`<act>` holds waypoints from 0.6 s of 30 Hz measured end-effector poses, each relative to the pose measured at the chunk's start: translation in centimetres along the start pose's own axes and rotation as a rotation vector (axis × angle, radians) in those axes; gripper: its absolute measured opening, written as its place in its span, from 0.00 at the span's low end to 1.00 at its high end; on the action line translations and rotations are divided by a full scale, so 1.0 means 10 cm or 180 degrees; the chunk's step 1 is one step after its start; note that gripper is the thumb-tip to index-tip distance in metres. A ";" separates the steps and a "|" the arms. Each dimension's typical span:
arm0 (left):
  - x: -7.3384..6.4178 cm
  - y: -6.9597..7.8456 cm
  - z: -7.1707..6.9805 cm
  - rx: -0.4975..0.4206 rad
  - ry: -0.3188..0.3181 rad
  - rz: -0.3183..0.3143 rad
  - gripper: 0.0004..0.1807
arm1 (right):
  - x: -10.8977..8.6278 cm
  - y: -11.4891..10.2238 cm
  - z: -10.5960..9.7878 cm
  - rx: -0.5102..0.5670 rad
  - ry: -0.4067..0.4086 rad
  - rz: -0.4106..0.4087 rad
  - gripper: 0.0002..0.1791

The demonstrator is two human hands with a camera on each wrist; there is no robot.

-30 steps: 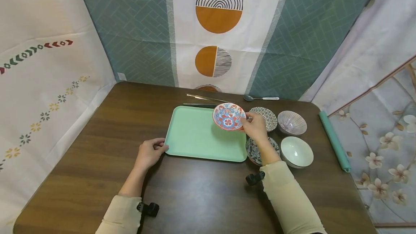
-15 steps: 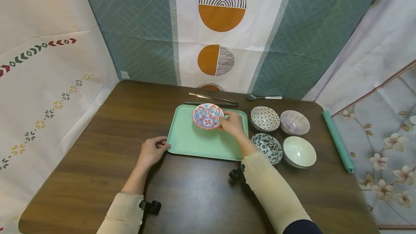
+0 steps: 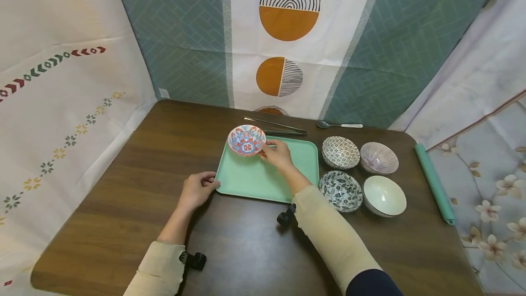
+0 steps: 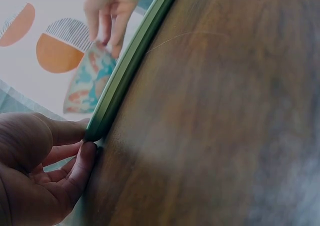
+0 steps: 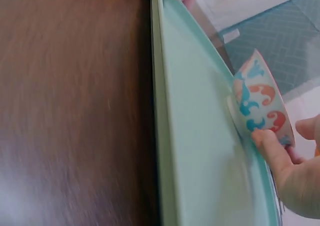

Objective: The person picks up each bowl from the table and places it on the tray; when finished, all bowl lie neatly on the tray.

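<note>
My right hand point(image 3: 276, 153) pinches the red-and-blue patterned bowl point(image 3: 246, 140) by its rim at the far left corner of the mint-green tray point(image 3: 250, 178); my left hand point(image 3: 198, 190) pinches the near left corner. Set down too far out, the bowl could catch the tray's edge and tip; open room lies nearer me

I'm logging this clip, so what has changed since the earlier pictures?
The right hand carried the red-rimmed bowl leftward over the tray toward its far left corner. Nothing newly gripped or released. The left hand still holds the tray's near left corner; the four other bowls stayed put.
</note>
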State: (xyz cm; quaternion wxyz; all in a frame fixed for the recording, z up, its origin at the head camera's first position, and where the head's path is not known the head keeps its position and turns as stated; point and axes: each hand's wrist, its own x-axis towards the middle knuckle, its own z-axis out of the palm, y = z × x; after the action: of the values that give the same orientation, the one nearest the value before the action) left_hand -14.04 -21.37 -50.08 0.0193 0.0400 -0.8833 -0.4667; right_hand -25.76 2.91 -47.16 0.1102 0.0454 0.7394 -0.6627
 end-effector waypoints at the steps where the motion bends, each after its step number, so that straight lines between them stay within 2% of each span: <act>1: 0.00 0.00 0.00 -0.0002 -0.0012 -0.0006 0.18 | -0.01 0.00 0.03 0.0151 -0.0028 0.0020 0.17; 4: 0.00 0.02 0.00 -0.0020 -0.0021 -0.0021 0.19 | -0.03 -0.01 0.09 0.0393 -0.0125 0.0001 0.17; 8: 0.01 0.05 0.01 -0.0049 -0.0014 -0.0021 0.18 | -0.04 0.01 0.11 0.0444 -0.0334 -0.0085 0.18; 11: 0.01 0.06 0.02 -0.0053 -0.0017 -0.0024 0.18 | -0.09 0.03 0.07 0.0301 -0.0439 -0.0149 0.19; 18: -0.03 0.02 0.01 0.0004 -0.0035 -0.0051 0.18 | -0.25 0.05 -0.11 -0.0182 -0.0458 -0.0187 0.23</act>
State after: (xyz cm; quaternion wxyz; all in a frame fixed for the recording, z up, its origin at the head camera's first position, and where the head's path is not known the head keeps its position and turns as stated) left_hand -13.81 -21.17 -49.98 0.0108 0.0444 -0.8833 -0.4665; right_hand -23.30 4.30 -46.99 0.1447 -0.0273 0.7492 -0.6458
